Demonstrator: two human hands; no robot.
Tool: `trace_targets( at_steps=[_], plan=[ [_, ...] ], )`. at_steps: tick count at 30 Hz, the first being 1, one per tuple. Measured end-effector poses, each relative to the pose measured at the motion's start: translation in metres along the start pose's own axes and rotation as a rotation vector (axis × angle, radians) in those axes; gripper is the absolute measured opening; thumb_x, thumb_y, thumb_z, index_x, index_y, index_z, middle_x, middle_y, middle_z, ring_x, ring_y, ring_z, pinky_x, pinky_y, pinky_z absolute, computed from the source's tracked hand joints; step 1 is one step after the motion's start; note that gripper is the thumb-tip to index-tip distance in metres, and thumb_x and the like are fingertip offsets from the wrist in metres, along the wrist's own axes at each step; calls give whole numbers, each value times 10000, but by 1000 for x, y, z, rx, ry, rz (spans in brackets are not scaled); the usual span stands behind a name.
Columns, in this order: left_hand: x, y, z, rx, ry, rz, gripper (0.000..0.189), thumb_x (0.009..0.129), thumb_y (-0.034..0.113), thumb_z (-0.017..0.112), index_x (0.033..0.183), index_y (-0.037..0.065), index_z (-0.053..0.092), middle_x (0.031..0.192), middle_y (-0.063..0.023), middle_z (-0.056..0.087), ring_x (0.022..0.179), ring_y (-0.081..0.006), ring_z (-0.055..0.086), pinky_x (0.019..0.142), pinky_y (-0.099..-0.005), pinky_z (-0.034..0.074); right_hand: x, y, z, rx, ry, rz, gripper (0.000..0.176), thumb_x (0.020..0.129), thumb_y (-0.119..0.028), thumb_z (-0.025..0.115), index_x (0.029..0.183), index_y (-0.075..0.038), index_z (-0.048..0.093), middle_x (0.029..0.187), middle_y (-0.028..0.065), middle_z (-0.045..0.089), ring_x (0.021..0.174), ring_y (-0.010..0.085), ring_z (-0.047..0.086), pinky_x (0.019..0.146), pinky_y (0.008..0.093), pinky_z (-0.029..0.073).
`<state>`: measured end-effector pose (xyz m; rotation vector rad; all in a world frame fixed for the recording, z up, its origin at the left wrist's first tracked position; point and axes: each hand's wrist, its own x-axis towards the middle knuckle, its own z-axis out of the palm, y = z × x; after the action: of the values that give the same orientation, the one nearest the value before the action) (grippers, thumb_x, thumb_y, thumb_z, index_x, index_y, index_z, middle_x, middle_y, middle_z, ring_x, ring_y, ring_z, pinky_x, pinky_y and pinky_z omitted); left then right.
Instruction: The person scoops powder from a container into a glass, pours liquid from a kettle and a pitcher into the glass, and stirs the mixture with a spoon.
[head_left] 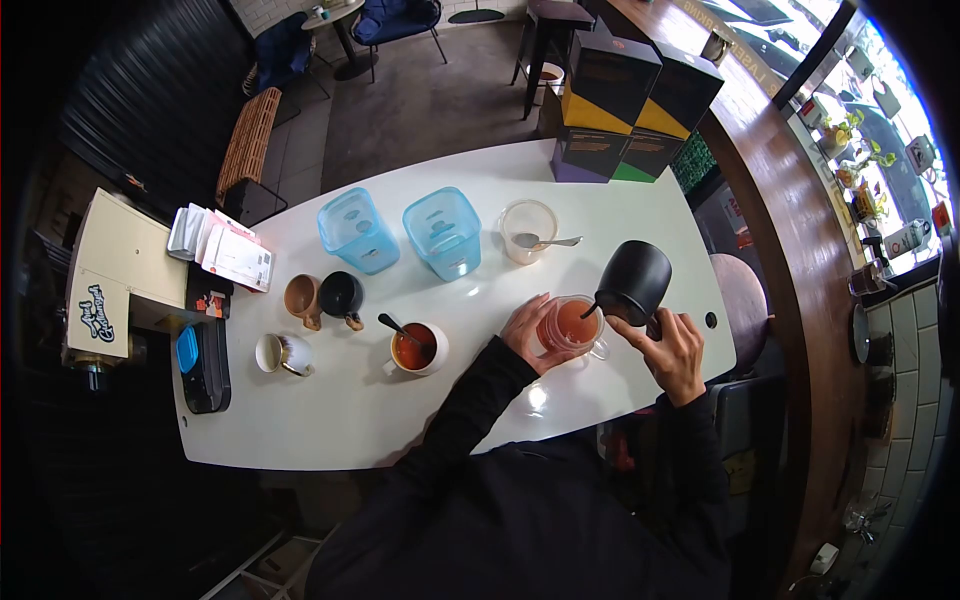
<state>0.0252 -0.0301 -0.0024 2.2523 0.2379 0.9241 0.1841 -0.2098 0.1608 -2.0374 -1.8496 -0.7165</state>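
My left hand (524, 332) is wrapped around a clear glass mug (572, 324) that holds orange-red liquid. Its handle points toward the front right. Gripping a matte black pitcher (636, 276) by the handle, my right hand (670, 352) keeps it tilted, with the spout over the mug's rim. Whether liquid is running from the spout is hard to make out. Left of my left hand stands a white mug (426, 350) of reddish liquid with a dark spoon (396, 326) in it. Behind the glass mug is a clear plastic tub (522, 252) with a metal spoon (550, 241) across it.
Two blue translucent containers (442, 222) stand at the back. A brown cup (301, 296), a black cup (340, 293) and a tipped patterned cup (284, 354) sit at left. Black boxes (612, 85) are stacked at the far right edge, near a wooden counter (775, 215).
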Motion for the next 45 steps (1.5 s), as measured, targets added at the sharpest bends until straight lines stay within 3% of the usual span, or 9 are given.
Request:
trace_targets(
  at_steps=[8, 10, 27, 32, 34, 41, 45],
  plan=[
    [0, 2, -2, -3, -32, -33, 1010, 587, 365, 948, 1367, -38, 448, 1375, -236, 508, 1274, -369, 525, 1055, -441, 467, 0, -2, -1, -4, 3, -3, 670, 722, 3, 657, 1254, -405, 655, 733, 10, 459, 622, 148, 505, 583, 295, 418],
    [-1, -1, -1, -13, -31, -27, 1004, 594, 366, 944, 1368, -38, 449, 1378, -236, 506, 1278, -368, 522, 1059, -442, 463, -1, -2, -1, -22, -7, -9, 598, 804, -62, 631, 1271, -435, 638, 783, 8, 514, 625, 132, 515, 554, 274, 428],
    [2, 1, -3, -65, -36, -12, 980, 622, 347, 927, 1385, -24, 438, 1381, -241, 501, 1265, -378, 533, 1048, -460, 465, -8, -5, 5, 34, 7, 9, 638, 761, -12, 649, 1260, -410, 651, 746, 12, 502, 626, 145, 526, 574, 296, 411],
    [-1, -7, 6, -64, 82, 113, 1000, 627, 346, 927, 1416, 16, 408, 1363, -233, 512, 1220, -379, 567, 1007, -470, 494, -14, -5, 10, -4, -10, 15, 653, 776, -50, 648, 1276, -470, 621, 808, -2, 521, 623, 132, 500, 556, 267, 442],
    [5, 1, -1, -52, 60, 94, 992, 626, 349, 927, 1410, 17, 417, 1361, -232, 514, 1208, -380, 575, 1002, -468, 498, -16, -4, 11, 32, -14, 16, 660, 752, 2, 647, 1272, -403, 646, 749, 17, 507, 633, 148, 531, 576, 303, 408],
    [4, 3, -6, -16, -62, -45, 951, 633, 366, 918, 1386, 14, 457, 1362, -233, 516, 1204, -379, 578, 995, -463, 500, -17, 3, 11, 39, 9, 106, 701, 732, 27, 625, 1282, -408, 642, 748, 16, 506, 599, 148, 527, 553, 302, 443],
    [2, 2, -4, 18, -16, 6, 963, 638, 367, 914, 1395, 1, 444, 1363, -236, 518, 1210, -379, 573, 1013, -461, 484, -23, 6, 18, 109, 42, 196, 715, 711, 72, 605, 1307, -321, 643, 727, 51, 515, 573, 201, 535, 555, 328, 453]
  ],
)
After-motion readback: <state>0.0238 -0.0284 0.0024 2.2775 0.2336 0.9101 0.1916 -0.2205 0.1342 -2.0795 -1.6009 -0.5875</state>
